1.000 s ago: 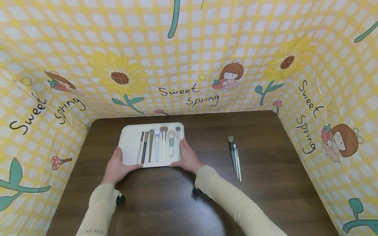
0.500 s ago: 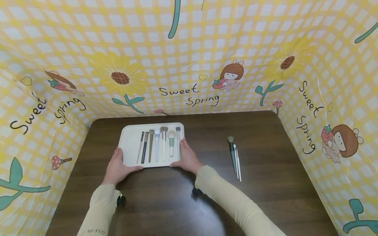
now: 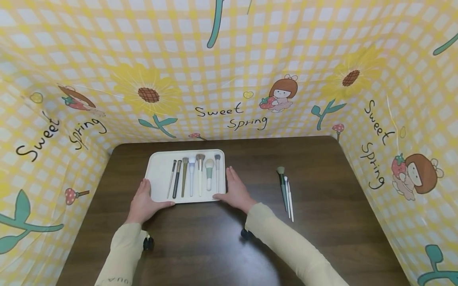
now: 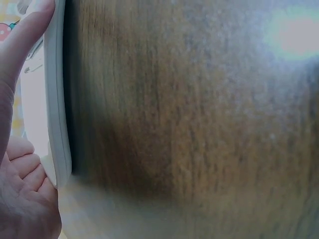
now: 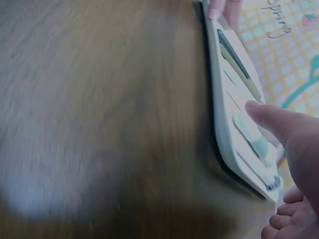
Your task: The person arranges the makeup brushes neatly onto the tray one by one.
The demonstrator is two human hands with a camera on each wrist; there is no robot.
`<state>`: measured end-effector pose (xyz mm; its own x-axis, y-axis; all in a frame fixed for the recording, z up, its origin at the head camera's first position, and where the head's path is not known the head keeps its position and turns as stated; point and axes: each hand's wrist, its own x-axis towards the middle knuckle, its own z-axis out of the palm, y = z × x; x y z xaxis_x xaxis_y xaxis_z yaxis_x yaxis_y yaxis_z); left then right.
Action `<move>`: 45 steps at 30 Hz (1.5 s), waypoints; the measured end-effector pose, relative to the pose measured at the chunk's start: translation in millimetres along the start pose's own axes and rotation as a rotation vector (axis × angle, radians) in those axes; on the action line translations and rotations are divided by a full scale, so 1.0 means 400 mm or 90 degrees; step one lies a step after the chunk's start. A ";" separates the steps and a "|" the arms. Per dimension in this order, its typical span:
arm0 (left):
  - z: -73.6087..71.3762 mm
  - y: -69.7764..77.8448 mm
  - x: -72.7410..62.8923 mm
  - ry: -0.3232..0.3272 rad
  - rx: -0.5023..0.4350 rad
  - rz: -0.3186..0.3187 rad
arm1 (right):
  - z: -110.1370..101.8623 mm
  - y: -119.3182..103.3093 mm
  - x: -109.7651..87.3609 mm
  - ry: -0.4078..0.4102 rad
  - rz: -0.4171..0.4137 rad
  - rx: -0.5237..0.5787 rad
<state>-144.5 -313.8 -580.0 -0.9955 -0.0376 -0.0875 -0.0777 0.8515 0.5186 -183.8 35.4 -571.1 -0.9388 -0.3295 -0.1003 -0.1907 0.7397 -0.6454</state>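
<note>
My right hand (image 3: 236,192) has slid off the white tray (image 3: 159,174) and lies flat on the table (image 3: 322,230), released; my left hand (image 3: 143,202) still pinches the tray's near-left corner. Bare table lies nearer me.

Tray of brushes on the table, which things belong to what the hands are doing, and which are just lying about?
In hand: white rectangular plastic tray, seven makeup brushes in it, left hand, right hand.
Lying about: green and white brushes on dark wooden table.

A white tray (image 3: 157,174) on a dark brown table (image 3: 322,222), yellow-checked walls (image 3: 250,59).
</note>
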 end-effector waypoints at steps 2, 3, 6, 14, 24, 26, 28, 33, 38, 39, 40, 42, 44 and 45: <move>-0.001 -0.002 -0.001 0.000 0.001 0.001 | -0.015 0.010 -0.008 0.014 0.003 0.003; -0.002 -0.002 -0.002 0.000 0.000 0.001 | -0.023 0.014 -0.012 0.020 0.006 0.005; -0.002 -0.003 -0.003 0.000 0.002 0.001 | -0.049 0.026 -0.026 0.045 0.011 0.026; -0.003 -0.002 -0.001 -0.005 0.003 -0.001 | -0.119 0.062 -0.066 0.096 0.064 0.071; -0.002 0.008 -0.003 -0.005 0.004 0.006 | -0.233 0.158 -0.108 0.145 0.109 0.100; -0.004 0.010 -0.004 -0.005 0.005 0.006 | -0.260 0.171 -0.119 0.147 0.124 0.107; -0.007 0.013 -0.006 -0.006 0.005 0.003 | -0.283 0.180 -0.132 0.145 0.133 0.116; -0.009 0.009 -0.005 -0.009 0.006 -0.001 | -0.315 0.195 -0.156 0.155 0.144 0.119; -0.004 0.002 -0.003 -0.007 0.009 0.002 | -0.328 0.207 -0.173 0.149 0.140 0.107; -0.003 0.002 -0.003 -0.006 0.009 0.002 | -0.329 0.210 -0.176 0.146 0.139 0.105; -0.003 0.001 -0.003 -0.005 0.009 0.002 | -0.330 0.214 -0.180 0.142 0.139 0.104; -0.003 0.001 -0.003 -0.004 0.008 0.003 | -0.331 0.221 -0.186 0.134 0.146 0.104; -0.004 0.002 -0.003 -0.003 0.007 0.004 | -0.331 0.230 -0.191 0.128 0.153 0.104; -0.004 0.002 -0.004 -0.002 0.008 0.005 | -0.330 0.234 -0.192 0.126 0.156 0.101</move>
<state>-143.2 -313.8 -577.9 -0.9958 -0.0293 -0.0870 -0.0697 0.8581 0.5088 -167.3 207.7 -523.8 -0.9915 -0.0225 -0.1282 0.0793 0.6770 -0.7317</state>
